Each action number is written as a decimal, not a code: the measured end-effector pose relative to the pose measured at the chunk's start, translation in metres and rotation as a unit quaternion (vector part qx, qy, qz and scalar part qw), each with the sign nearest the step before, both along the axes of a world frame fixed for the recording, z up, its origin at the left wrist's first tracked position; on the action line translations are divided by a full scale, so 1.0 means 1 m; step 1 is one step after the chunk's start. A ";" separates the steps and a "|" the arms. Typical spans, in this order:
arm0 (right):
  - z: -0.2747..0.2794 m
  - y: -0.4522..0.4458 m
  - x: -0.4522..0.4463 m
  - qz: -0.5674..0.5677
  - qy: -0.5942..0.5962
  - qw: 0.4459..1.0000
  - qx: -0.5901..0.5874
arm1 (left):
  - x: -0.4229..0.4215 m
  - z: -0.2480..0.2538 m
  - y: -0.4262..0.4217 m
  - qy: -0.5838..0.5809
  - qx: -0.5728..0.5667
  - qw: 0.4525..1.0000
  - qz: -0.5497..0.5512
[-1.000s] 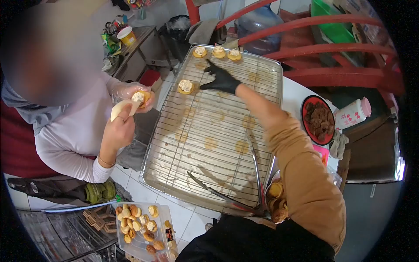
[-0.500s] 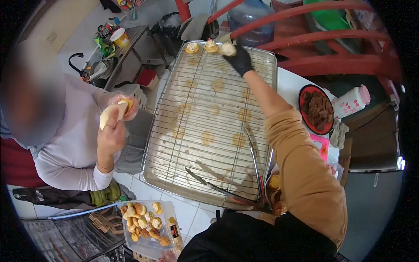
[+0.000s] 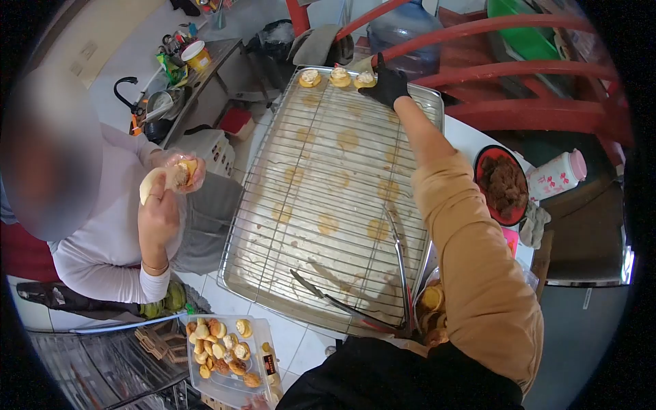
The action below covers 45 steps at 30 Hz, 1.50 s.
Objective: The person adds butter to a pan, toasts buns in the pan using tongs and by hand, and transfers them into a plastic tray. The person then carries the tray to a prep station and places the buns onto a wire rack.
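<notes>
My right hand (image 3: 388, 85), in a black glove, is at the far edge of the wire rack (image 3: 328, 198). Its fingers are apart, right beside a small round cream-topped pastry (image 3: 365, 79). Two similar pastries, one at the corner (image 3: 309, 78) and one in the middle (image 3: 340, 76), stand in line with it. At the bottom edge, a small part of my left hand (image 3: 257, 402) shows at the rim of a clear plastic container (image 3: 225, 391). It seems to grip the container; most of the fingers are hidden. Several cut and topped pastries (image 3: 219, 350) lie inside.
Metal tongs (image 3: 403, 273) lie on the rack's near right. A red plate (image 3: 501, 184) of brown filling and a pink-lidded jug (image 3: 557, 174) stand right. At left, a co-worker's hand (image 3: 160, 208) holds pastry and a piping bag. Red railings (image 3: 506, 68) rise behind.
My right hand has let go of the third pastry, which now stands on the rack, and its fingers have spread. The co-worker's hands have moved slightly left. The view has shifted a little.
</notes>
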State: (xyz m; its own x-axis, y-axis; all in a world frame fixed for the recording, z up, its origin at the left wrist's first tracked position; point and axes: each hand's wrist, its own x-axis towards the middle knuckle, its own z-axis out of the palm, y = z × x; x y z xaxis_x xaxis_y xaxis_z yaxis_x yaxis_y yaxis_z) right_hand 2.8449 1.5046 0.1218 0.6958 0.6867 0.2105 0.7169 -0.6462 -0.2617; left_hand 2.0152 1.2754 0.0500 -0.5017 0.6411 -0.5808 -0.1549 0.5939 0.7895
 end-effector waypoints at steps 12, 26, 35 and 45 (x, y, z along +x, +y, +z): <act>-0.004 -0.033 0.035 0.090 0.092 0.985 0.120 | -0.002 0.005 -0.005 -0.027 0.034 0.998 0.054; -0.015 -0.060 0.046 0.090 0.131 0.987 0.011 | -0.003 0.002 -0.010 -0.042 0.050 0.994 0.085; 0.084 -0.068 -0.026 0.278 0.046 0.957 -0.066 | -0.042 -0.008 -0.048 -0.123 0.202 0.965 0.117; 0.087 -0.065 -0.446 0.768 0.223 0.599 -0.037 | 0.069 0.068 -0.028 -0.075 0.314 0.933 0.162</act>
